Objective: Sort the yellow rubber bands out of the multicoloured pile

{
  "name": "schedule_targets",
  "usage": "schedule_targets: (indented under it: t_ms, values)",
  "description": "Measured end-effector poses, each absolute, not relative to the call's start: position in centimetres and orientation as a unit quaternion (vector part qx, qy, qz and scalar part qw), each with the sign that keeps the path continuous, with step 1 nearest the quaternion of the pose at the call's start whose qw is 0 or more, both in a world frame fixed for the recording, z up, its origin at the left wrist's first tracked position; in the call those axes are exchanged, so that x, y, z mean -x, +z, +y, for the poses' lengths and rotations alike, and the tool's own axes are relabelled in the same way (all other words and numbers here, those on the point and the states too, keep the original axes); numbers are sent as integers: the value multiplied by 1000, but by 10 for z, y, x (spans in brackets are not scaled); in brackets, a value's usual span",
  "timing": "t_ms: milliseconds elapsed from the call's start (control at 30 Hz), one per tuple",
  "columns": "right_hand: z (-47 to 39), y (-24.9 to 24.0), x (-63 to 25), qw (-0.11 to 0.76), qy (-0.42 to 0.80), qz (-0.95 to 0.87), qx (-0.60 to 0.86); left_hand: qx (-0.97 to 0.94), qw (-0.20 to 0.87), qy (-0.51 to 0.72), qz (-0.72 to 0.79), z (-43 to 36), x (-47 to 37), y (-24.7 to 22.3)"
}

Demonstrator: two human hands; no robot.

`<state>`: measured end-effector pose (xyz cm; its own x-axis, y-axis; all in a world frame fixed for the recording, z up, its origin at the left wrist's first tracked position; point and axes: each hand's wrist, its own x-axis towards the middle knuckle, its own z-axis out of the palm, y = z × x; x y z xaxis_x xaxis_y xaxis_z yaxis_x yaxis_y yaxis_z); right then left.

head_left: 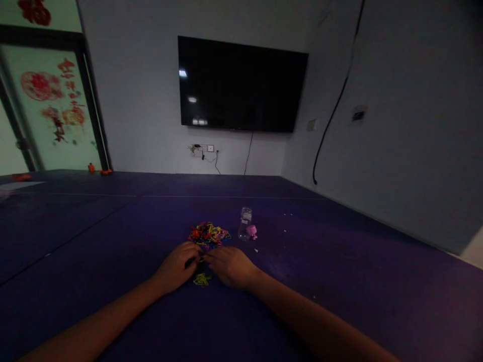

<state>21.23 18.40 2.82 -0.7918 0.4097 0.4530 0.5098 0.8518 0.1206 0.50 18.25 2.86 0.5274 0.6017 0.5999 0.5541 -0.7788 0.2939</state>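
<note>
A heap of small, thin, many-coloured bands or loops (209, 235) lies on the purple surface, just beyond my fingertips. My left hand (181, 266) is curled, thumb and fingers drawn together at the heap's near edge. From the other side my right hand (231, 265) reaches in, fingers closed, its tips almost meeting the left ones. A tiny yellowish bit shows between the fingertips, too small to name. Below the hands sits a little bunch of yellow-green bands (202, 279). Behind my right hand stands a clear bottle (244, 224), upright, with a pink cap-like piece (252, 231) beside it.
The purple surface (339, 281) stretches to the walls, with a few pale scraps (256, 250) on it. A dark television (243, 85) hangs ahead over wall sockets (206, 149). A black cable (331, 113) dangles at right. Orange items (106, 172) lie near the glass door (56, 108).
</note>
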Motion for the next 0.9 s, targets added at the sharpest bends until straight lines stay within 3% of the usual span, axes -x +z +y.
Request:
schedule_targets:
  t_ms: [300,633,900]
  values:
    - [189,24,-212,177,-135,-929,297,-901,67,336,267,178,-3,30]
    - [194,29,-214,200,-63,-887,411,-909,77,319,257,178,-3,29]
    - [195,30,-214,196,-39,-876,439,-884,20,346,313,182,-4,31]
